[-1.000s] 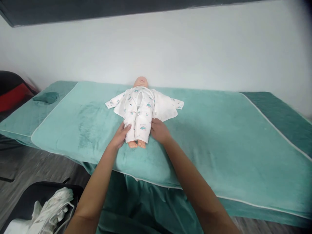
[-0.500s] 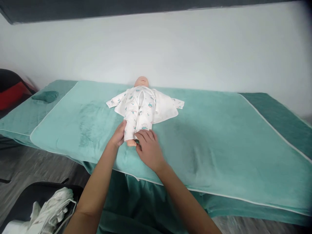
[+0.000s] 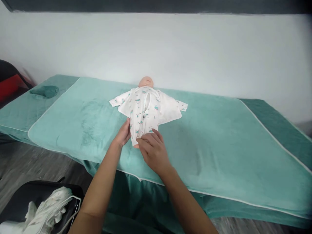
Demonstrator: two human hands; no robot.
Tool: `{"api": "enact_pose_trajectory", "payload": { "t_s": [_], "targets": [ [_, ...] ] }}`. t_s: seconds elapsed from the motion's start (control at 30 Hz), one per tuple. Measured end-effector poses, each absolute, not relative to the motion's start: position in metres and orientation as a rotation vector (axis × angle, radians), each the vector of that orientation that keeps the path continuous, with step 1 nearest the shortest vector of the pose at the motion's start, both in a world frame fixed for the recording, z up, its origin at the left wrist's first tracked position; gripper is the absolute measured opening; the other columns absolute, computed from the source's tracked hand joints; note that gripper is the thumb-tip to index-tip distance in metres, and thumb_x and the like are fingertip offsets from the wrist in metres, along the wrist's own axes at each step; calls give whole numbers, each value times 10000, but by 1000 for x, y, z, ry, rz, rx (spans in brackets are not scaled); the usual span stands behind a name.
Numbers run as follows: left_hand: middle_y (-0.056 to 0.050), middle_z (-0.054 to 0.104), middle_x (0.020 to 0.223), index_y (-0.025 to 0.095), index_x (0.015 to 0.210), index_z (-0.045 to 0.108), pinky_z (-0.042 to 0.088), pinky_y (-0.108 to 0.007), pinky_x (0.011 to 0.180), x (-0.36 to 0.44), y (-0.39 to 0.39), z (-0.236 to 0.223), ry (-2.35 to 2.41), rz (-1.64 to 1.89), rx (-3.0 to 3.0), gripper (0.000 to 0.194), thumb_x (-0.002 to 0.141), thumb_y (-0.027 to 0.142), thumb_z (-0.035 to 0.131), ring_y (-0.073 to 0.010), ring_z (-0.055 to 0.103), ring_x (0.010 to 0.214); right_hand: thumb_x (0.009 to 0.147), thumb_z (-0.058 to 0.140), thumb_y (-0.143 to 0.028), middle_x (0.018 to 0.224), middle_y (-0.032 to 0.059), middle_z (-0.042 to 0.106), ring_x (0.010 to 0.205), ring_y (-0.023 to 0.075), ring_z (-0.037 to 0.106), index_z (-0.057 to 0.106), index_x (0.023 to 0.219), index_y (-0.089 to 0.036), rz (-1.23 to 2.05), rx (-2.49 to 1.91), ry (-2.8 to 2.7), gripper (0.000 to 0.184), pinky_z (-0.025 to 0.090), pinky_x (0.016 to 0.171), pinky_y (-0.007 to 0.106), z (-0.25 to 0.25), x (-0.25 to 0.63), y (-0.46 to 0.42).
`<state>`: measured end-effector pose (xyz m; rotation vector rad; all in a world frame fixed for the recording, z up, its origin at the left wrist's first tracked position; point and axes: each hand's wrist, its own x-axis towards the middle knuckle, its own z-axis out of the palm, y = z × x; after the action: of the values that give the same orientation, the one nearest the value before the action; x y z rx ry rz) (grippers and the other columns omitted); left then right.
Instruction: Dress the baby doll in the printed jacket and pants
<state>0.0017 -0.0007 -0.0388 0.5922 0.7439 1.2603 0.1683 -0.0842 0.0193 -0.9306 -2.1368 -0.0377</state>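
Observation:
A baby doll (image 3: 146, 82) lies on its back on the green-covered bed, head toward the wall. It wears an open white printed top (image 3: 169, 107), its sleeves and front panels spread sideways. White printed baby trousers (image 3: 146, 113) cover its front from chest to feet. My left hand (image 3: 123, 132) grips the trouser leg on the left near the cuff; its fingertips are partly hidden behind the cloth. With bent fingers my right hand (image 3: 153, 149) pinches the trousers at the lower hem, hiding the other cuff. A bit of foot (image 3: 136, 146) shows below the hem.
The long bed (image 3: 219, 149) has a green velvet cover with white piping and a face hole (image 3: 46, 91) at its left end. A black chair (image 3: 34, 191) at lower left bears crumpled white cloth (image 3: 52, 208). A white wall stands behind.
The right hand has risen slightly and its fingers have drawn together on the hem. The two trouser legs are closer together, and less of the foot shows. The view has shifted a little.

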Motion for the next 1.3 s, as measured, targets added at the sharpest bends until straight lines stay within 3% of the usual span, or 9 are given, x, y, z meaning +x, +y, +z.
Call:
{"api": "enact_pose_trajectory", "payload": {
  "t_s": [0.2,0.43,0.57,0.8,1.0,1.17,1.3],
  "targets": [
    [-130,687,1416,165,1419,627,484,-422,1199,-2,0,-40,726,1221,573,648,956,617,585,-280,625,1362,951,557,-90,935,41,681,909,201,572,698,975,-209,4,-915,-2363,186,434,1102,453,18,160,-90],
    [-115,703,1394,194,1407,630,532,-446,1147,-5,1,-44,744,1177,633,564,965,544,618,-282,695,1253,892,442,31,1340,129,615,1258,267,548,555,1368,-221,133,-1132,-2010,550,506,1045,484,-18,190,-107],
    [-127,727,1352,165,1373,649,501,-451,1179,-4,4,-46,726,1176,601,518,975,497,623,-282,690,1264,926,573,-115,1278,151,624,1184,294,590,558,1348,-203,183,-1367,-1873,431,548,978,493,-45,201,-104],
    [-147,749,1300,127,1340,661,484,-464,1194,-6,5,-49,716,1182,593,489,968,445,652,-289,700,1249,949,564,-150,962,59,675,877,198,650,627,985,-216,311,-1288,-1739,98,553,771,345,-43,199,-90],
    [-147,758,1280,127,1369,652,484,-448,1200,-5,6,-47,709,1183,545,499,968,425,656,-283,696,1260,919,571,-107,920,22,640,837,161,640,592,973,-233,323,-1088,-1751,139,522,736,303,-12,213,-115],
    [-136,738,1328,129,1401,633,447,-444,1229,-4,6,-42,708,1219,534,503,982,407,635,-275,665,1307,978,542,-180,865,14,651,786,160,635,608,929,-224,439,-1153,-1725,93,513,720,300,-27,226,-99],
    [-137,726,1348,123,1414,620,434,-437,1238,-3,6,-39,712,1248,526,513,997,422,606,-269,647,1330,945,514,-154,1012,75,679,934,221,636,642,1020,-203,308,-1345,-1748,157,525,838,369,-37,232,-40]
  ]
}}
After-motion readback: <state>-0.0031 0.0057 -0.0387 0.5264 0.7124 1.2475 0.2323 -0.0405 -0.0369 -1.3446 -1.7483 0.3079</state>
